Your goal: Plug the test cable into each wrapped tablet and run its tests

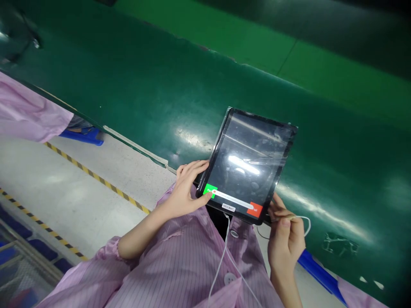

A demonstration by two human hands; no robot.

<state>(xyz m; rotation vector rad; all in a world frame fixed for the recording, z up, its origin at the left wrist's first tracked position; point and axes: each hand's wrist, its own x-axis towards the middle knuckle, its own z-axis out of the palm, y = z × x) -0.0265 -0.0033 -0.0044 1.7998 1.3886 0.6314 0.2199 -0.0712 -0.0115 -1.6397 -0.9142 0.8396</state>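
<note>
A black tablet (pixel 248 164) wrapped in clear film rests at the near edge of the green belt (pixel 144 85). Its dark screen shows a green square at the lower left and a red square at the lower right. My left hand (pixel 186 190) grips the tablet's lower left corner, thumb on the green square. My right hand (pixel 285 237) is closed at the lower right corner, fingers pinching a thin white cable (pixel 305 222). Another white cable (pixel 224 252) runs from the tablet's bottom edge down over my pink striped coat.
Another person's pink sleeve (pixel 25 111) lies at the left by the belt's edge. A grey floor with yellow-black striped tape (pixel 96 175) lies below. Blue bars (pixel 317 269) run under the belt. A brighter green surface (pixel 240 34) lies beyond it.
</note>
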